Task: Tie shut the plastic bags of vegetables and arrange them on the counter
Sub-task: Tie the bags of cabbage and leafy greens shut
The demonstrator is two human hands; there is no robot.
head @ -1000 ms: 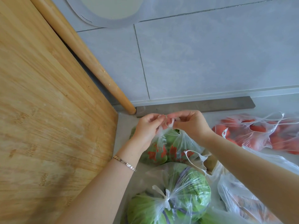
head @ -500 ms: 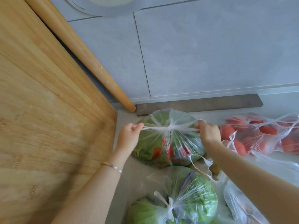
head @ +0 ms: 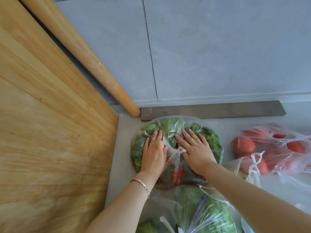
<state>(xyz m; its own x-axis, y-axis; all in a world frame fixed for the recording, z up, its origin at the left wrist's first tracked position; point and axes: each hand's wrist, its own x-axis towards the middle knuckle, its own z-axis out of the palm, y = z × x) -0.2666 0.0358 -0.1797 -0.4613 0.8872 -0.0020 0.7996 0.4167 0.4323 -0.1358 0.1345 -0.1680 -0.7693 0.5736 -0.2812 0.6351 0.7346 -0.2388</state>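
Tugging's over: left hand and right hand now press open-palmed on the greens bag, likely flattening it onto the desk, tomato bag at its three o'clock.

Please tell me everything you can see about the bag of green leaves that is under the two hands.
The bag of green leaves is thin clear plastic, round and flattened, full of dark leafy greens, with red print on its near side. Its top looks knotted between the hands. It lies on the pale counter by the wall. The left hand and right hand press flat on it, fingers straight.
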